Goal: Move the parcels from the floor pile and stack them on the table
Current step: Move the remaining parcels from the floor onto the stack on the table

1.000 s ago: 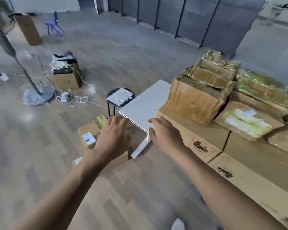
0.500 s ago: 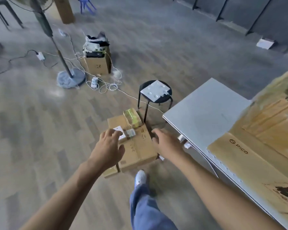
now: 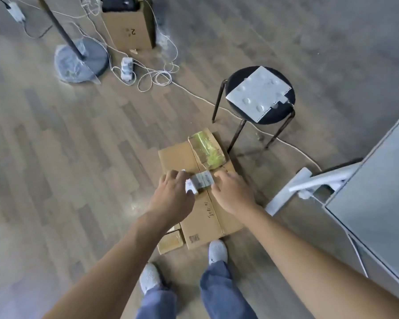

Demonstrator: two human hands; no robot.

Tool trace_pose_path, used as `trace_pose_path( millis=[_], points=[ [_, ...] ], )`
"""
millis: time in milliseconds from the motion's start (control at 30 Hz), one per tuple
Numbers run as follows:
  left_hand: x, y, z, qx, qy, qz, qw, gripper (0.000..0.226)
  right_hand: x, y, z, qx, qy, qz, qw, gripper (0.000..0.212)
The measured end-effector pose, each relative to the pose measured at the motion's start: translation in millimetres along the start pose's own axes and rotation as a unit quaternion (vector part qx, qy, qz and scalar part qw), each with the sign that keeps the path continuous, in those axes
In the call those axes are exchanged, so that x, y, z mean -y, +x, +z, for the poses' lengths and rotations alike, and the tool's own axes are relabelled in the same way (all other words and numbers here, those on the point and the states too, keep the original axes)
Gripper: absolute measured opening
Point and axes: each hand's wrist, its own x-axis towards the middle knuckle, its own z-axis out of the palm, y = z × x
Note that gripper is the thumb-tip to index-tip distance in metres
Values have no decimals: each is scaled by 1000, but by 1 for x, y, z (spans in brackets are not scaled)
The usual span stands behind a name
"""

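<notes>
The person has turned away from the bench (image 3: 378, 203), whose loaded end has dropped out of sight, and bent over the floor pile. Both arms, up at the bench edge a second ago, have come down. The left hand (image 3: 171, 196) and right hand (image 3: 233, 194) now bracket the small taped parcel (image 3: 202, 181), fingertips at its two ends. The blur hides whether either grip has closed on it or only touches, so I cannot tell. The parcel lies on the big flat carton (image 3: 200, 217) on the floor, not yet lifted. To my eye this is the start of the next pick-up, with most of the pile left to carry.

Counted, the pile holds four clear parcels:
- the flat carton
- the small taped parcel on top of it
- one yellow-green wrapped parcel (image 3: 207, 150) at its far end
- one small brown parcel (image 3: 171, 241) beside its near corner, with perhaps a sliver of a fifth just above

Also here are one black stool (image 3: 240, 77), one upright box (image 3: 129, 26) marked 2, one fan base (image 3: 81, 61), and two hands.
</notes>
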Motion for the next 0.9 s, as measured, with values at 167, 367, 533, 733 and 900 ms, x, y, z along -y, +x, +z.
trace_pose_path(
  millis=[167, 367, 533, 733, 900],
  points=[
    [69, 139, 94, 55, -11, 16, 998, 41, -34, 135, 109, -32, -7, 96, 995, 51],
    [119, 245, 187, 58, -68, 16, 996, 42, -88, 254, 205, -57, -34, 115, 991, 103],
    [136, 285, 228, 70, -78, 3, 994, 44, -121, 297, 227, -51, -89, 128, 986, 113],
    [134, 292, 237, 72, -121, -32, 990, 40, -132, 304, 240, -16, -86, 107, 990, 119],
    [138, 282, 231, 77, -135, -59, 986, 33, -120, 311, 249, -38, -49, 143, 988, 106]
  ],
)
